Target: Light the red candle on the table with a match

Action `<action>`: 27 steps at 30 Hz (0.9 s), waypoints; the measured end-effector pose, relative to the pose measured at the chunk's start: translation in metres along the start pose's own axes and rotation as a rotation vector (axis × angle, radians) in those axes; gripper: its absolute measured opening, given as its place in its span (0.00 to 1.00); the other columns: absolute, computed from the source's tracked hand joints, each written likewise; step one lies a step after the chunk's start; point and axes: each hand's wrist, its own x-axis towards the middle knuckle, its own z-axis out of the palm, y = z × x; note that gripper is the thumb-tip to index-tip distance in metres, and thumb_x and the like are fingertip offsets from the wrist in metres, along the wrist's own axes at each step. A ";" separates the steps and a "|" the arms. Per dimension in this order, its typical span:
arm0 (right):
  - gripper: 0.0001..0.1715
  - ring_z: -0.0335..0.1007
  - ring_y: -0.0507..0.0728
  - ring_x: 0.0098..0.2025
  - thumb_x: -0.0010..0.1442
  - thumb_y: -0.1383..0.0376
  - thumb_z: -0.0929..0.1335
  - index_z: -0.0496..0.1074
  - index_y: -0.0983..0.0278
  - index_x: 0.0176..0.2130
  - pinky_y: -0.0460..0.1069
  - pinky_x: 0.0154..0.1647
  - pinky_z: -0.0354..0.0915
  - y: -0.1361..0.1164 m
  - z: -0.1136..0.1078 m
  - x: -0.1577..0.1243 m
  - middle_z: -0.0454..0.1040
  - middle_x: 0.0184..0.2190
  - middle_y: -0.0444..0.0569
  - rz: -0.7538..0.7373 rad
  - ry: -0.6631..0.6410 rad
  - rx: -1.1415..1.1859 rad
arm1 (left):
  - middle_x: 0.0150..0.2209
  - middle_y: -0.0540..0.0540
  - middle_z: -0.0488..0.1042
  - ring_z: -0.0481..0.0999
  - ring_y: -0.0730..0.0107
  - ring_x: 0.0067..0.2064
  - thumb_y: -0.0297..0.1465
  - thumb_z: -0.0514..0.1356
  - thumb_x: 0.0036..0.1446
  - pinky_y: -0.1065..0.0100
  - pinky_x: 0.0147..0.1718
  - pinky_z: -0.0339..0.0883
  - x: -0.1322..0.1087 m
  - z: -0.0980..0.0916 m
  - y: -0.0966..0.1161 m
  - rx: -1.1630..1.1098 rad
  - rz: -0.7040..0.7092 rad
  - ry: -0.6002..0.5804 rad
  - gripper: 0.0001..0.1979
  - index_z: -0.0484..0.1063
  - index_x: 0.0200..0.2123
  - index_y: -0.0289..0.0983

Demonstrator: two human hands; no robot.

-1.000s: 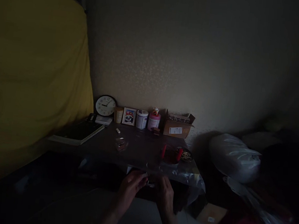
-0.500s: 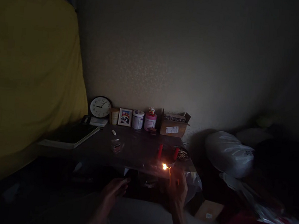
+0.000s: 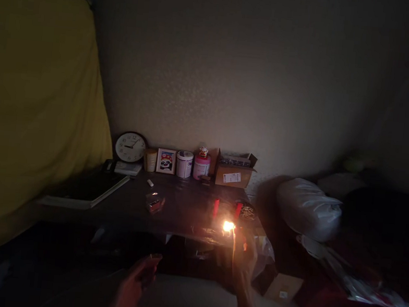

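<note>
My right hand [image 3: 243, 256] is pinched around a burning match [image 3: 233, 229], its flame glowing bright at the fingertips. Just beyond the flame stand two red candles [image 3: 216, 207] on the dark table [image 3: 181, 204], both upright with no flame visible on them. Beside the right candle is a round dish holding several thin sticks [image 3: 248, 212] like matchsticks. Lower and to the left, my left hand [image 3: 138, 280] is closed on a small flat matchbox [image 3: 155, 256], dim and partly hidden by the fingers. A small clear packet [image 3: 154, 202] lies on the table's left part.
Along the wall stand a clock [image 3: 130, 147], a framed panda picture [image 3: 166, 161], two lidded tins [image 3: 184, 164] and an open cardboard box [image 3: 233, 171]. A large book [image 3: 88, 190] lies at left by a yellow curtain [image 3: 40, 94]. White bags [image 3: 308, 207] sit at right.
The match flame has grown larger and brighter, lighting the wall and table more. My left hand has moved left and down, away from the right hand. The view has shifted slightly.
</note>
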 end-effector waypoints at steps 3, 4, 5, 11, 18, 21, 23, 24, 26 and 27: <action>0.16 0.67 0.57 0.40 0.58 0.55 0.64 0.72 0.65 0.35 0.50 0.38 0.63 0.001 0.002 0.002 0.72 0.36 0.50 0.070 -0.006 0.009 | 0.36 0.43 0.80 0.76 0.64 0.37 0.35 0.66 0.43 0.70 0.33 0.70 0.000 -0.001 -0.001 -0.014 -0.002 0.011 0.12 0.79 0.32 0.36; 0.16 0.68 0.58 0.39 0.58 0.55 0.64 0.72 0.65 0.35 0.51 0.38 0.63 0.002 0.003 0.003 0.72 0.36 0.50 0.082 -0.003 0.015 | 0.36 0.43 0.80 0.76 0.63 0.37 0.35 0.67 0.42 0.69 0.34 0.71 0.000 -0.002 -0.001 -0.023 -0.003 0.019 0.12 0.79 0.32 0.37; 0.16 0.68 0.58 0.40 0.58 0.55 0.64 0.73 0.66 0.35 0.51 0.38 0.63 0.003 0.004 0.004 0.72 0.36 0.50 0.089 0.000 0.020 | 0.36 0.43 0.81 0.76 0.63 0.38 0.34 0.67 0.41 0.68 0.34 0.71 0.000 -0.002 -0.001 -0.030 -0.001 0.028 0.12 0.79 0.32 0.37; 0.16 0.67 0.56 0.38 0.57 0.55 0.65 0.73 0.66 0.35 0.51 0.39 0.62 0.008 0.010 0.010 0.71 0.34 0.49 0.065 -0.001 0.035 | 0.36 0.42 0.80 0.72 0.52 0.50 0.34 0.64 0.41 0.58 0.47 0.68 0.002 -0.003 -0.006 -0.002 0.006 0.136 0.07 0.78 0.27 0.40; 0.16 0.67 0.55 0.35 0.56 0.55 0.65 0.73 0.65 0.33 0.49 0.35 0.62 0.010 0.016 0.017 0.71 0.32 0.48 0.074 -0.010 0.034 | 0.42 0.42 0.79 0.66 0.50 0.57 0.38 0.58 0.48 0.49 0.52 0.64 0.004 -0.004 -0.003 0.021 -0.076 0.162 0.15 0.76 0.39 0.42; 0.15 0.67 0.55 0.34 0.56 0.55 0.65 0.72 0.65 0.34 0.48 0.34 0.63 0.014 0.019 0.019 0.72 0.31 0.47 0.108 -0.037 0.062 | 0.42 0.41 0.79 0.64 0.49 0.58 0.38 0.60 0.46 0.49 0.53 0.63 0.003 -0.002 0.002 0.025 -0.096 0.172 0.18 0.75 0.42 0.42; 0.15 0.68 0.56 0.34 0.56 0.55 0.65 0.72 0.65 0.35 0.49 0.34 0.63 0.013 0.021 0.021 0.72 0.30 0.47 0.147 -0.050 0.092 | 0.40 0.41 0.80 0.61 0.49 0.59 0.36 0.62 0.43 0.49 0.55 0.62 0.002 0.001 0.004 0.036 -0.093 0.171 0.18 0.75 0.41 0.42; 0.16 0.68 0.56 0.34 0.56 0.55 0.66 0.72 0.65 0.36 0.49 0.35 0.63 0.012 0.022 0.022 0.72 0.30 0.47 0.165 -0.054 0.112 | 0.38 0.41 0.80 0.60 0.49 0.60 0.35 0.62 0.43 0.49 0.56 0.61 0.002 0.001 0.005 0.042 -0.090 0.171 0.17 0.76 0.40 0.42; 0.16 0.68 0.57 0.35 0.56 0.56 0.66 0.73 0.66 0.36 0.49 0.35 0.63 0.008 0.023 0.024 0.73 0.30 0.48 0.186 -0.055 0.147 | 0.36 0.41 0.80 0.59 0.48 0.61 0.35 0.61 0.43 0.46 0.56 0.58 0.001 0.002 0.005 0.054 -0.077 0.169 0.15 0.76 0.38 0.43; 0.16 0.68 0.57 0.34 0.56 0.56 0.66 0.73 0.66 0.36 0.50 0.35 0.64 0.006 0.024 0.026 0.73 0.30 0.49 0.196 -0.057 0.163 | 0.36 0.41 0.80 0.58 0.48 0.61 0.36 0.60 0.43 0.45 0.57 0.57 0.001 0.003 0.005 0.055 -0.072 0.166 0.14 0.76 0.37 0.44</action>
